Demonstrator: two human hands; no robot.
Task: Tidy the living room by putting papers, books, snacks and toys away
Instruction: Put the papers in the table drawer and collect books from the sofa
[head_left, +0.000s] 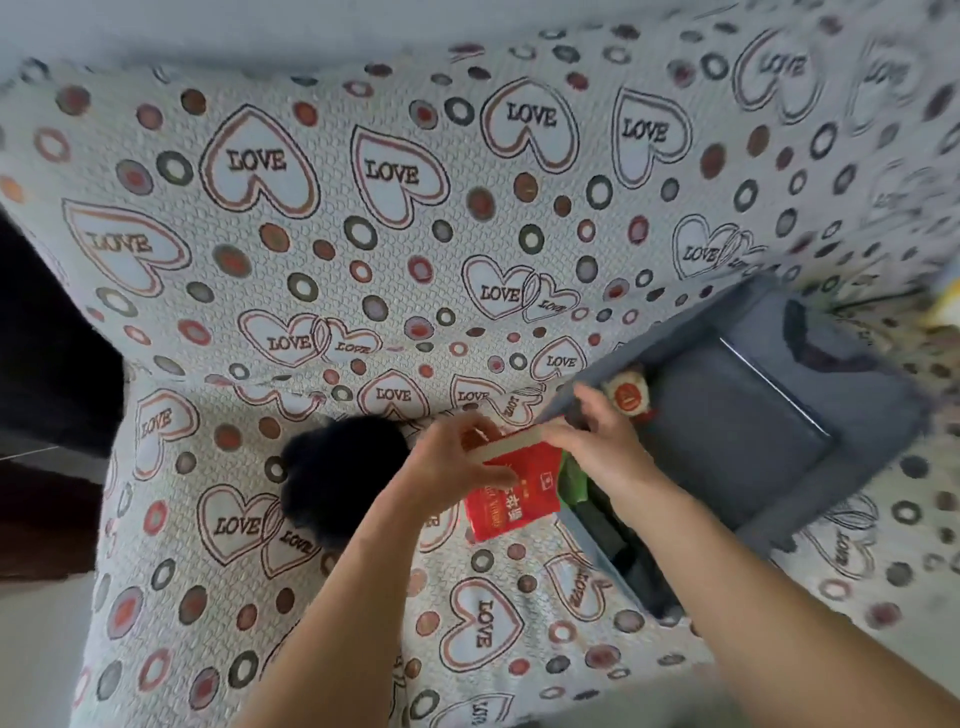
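Red book (511, 491) held upright over the sofa seat, just left of a grey bin (769, 415). Left hand (457, 467) grips its left edge, fingers curled round. Right hand (597, 441) pinches the top right corner at the bin's rim. Small red-and-white toy (628, 397) inside the bin. Black fluffy object (337, 473) on the heart-print cover (311, 234), beside the left hand.

Bare sofa cover (363, 249) lies open leftward; the grey bin (779, 431) and dark fluffy thing (337, 478) crowd the hands.
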